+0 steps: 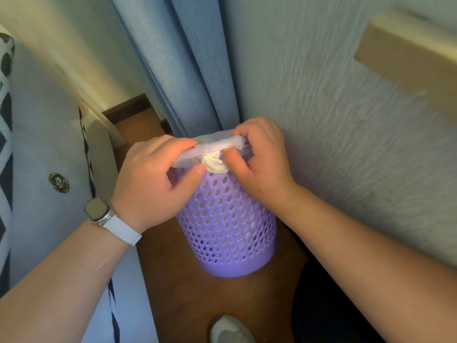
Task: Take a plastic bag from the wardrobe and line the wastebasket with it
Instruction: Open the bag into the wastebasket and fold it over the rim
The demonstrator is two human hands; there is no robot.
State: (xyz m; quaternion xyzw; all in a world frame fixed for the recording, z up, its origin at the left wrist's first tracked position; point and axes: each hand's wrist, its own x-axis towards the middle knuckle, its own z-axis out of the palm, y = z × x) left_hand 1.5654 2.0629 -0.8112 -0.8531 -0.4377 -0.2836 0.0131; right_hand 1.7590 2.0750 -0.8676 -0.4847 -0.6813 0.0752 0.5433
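A purple perforated wastebasket (226, 233) stands on the wooden floor between a bed and a wall. A thin whitish plastic bag (217, 147) is stretched across its top, with a bunched knot of bag hanging at the front of the rim. My left hand (153, 179), with a watch on its wrist, grips the bag's edge at the basket's left rim. My right hand (259, 159) pinches the bag at the right rim. Both hands hide most of the rim and the basket's inside.
A bed side with grey and black-and-white patterned fabric (44, 169) lies close on the left. Blue curtains (188, 70) hang behind the basket. A textured wall (346, 120) with a wooden ledge (408, 58) runs on the right. A shoe toe (230, 328) shows at the bottom.
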